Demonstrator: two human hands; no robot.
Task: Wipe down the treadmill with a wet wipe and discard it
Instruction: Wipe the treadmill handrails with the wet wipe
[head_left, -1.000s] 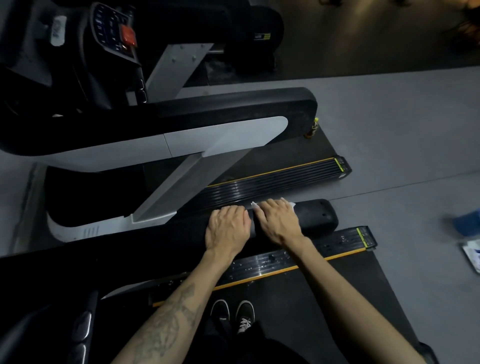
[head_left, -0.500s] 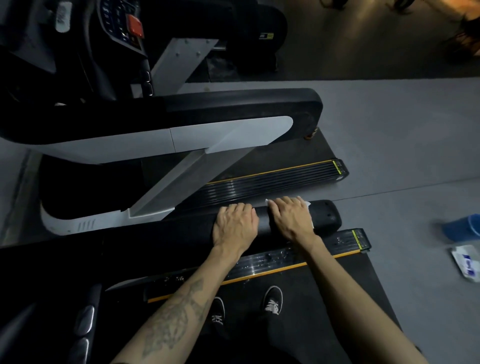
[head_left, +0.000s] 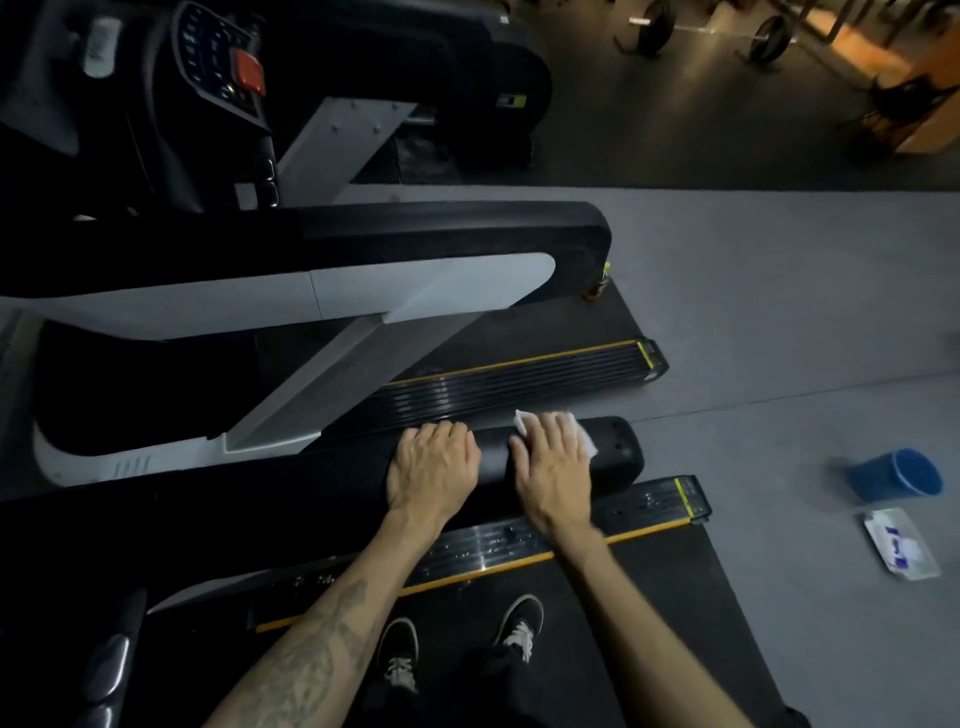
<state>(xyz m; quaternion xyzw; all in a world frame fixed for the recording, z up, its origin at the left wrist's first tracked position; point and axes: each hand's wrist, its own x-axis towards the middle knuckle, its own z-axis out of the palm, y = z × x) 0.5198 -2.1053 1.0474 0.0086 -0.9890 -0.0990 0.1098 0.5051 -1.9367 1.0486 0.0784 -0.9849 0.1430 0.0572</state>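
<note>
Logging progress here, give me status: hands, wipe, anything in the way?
Right hand presses the wet wipe flat on the black handrail. Left hand rests on the rail beside it. Nothing blocking the rail's end.

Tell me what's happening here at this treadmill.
A person stands on the treadmill belt and wipes its black handrail. The right hand presses a white wet wipe onto the rail near its end, fingers laid over it. The left hand rests on the rail just beside it, holding nothing. On the grey floor to the right lie a blue cup on its side and a flat wipe packet. The wipe is not yet discarded.
</note>
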